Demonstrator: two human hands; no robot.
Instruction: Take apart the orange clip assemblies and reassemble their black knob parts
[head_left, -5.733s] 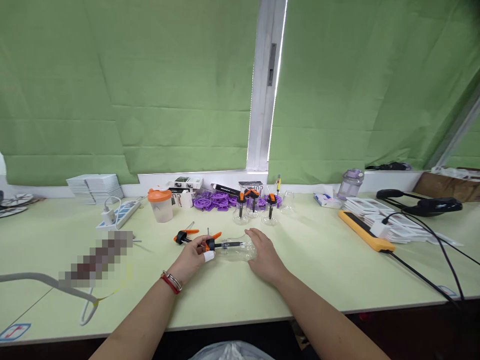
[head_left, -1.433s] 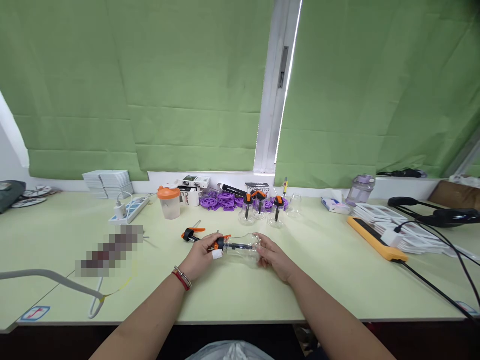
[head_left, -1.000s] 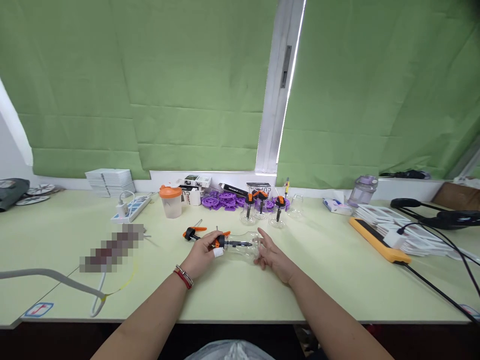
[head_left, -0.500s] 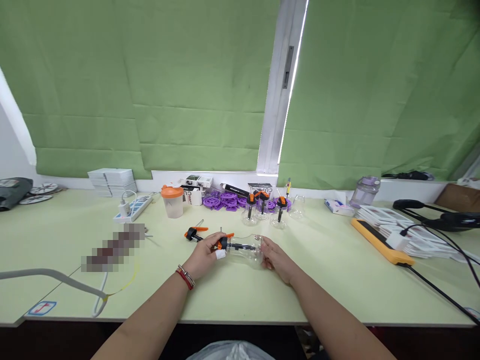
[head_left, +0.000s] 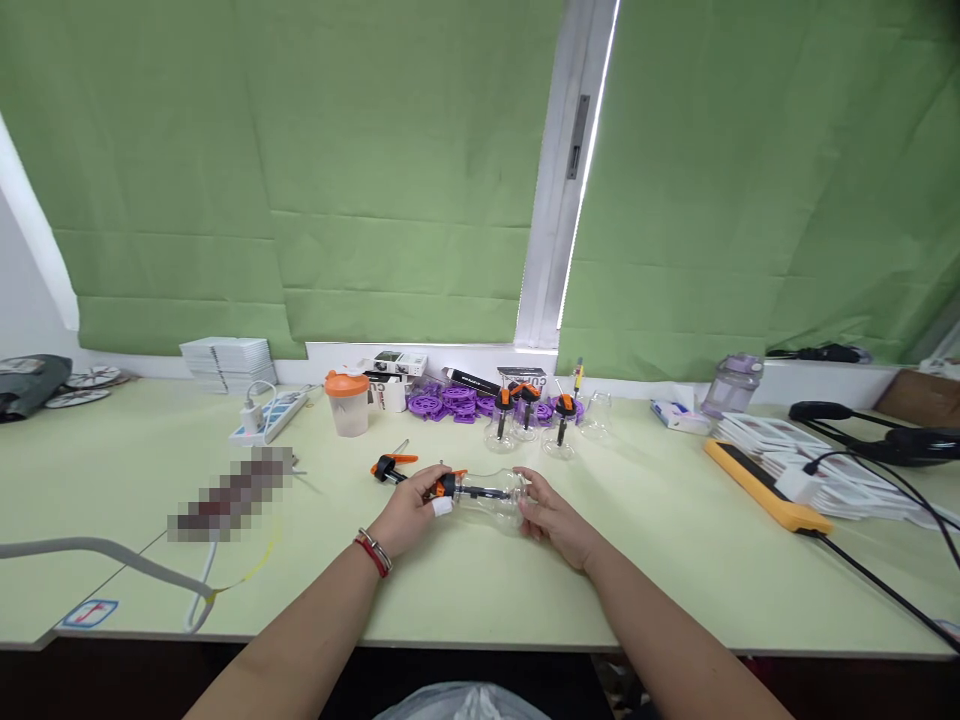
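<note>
Two hands meet on one clear bottle [head_left: 491, 497] lying on its side on the pale green bench [head_left: 660, 560], about midway along it and nearer the front edge than the back. Little has changed over the last second: the bottle lies where it lay, but the right hand [head_left: 551, 520], whose fingers were spread loose beside the bottle's base a second ago, has closed in, cupping that end from the right. It looks like a re-grip, steadying the body while the other end is worked. The left hand [head_left: 409, 515] is curled at the neck, thumb and fingertips, one taped white, pinched around the orange pump head [head_left: 442, 485]. A second orange pump head [head_left: 390, 466] lies loose just behind the left hand, toward the bench's back edge.
</note>
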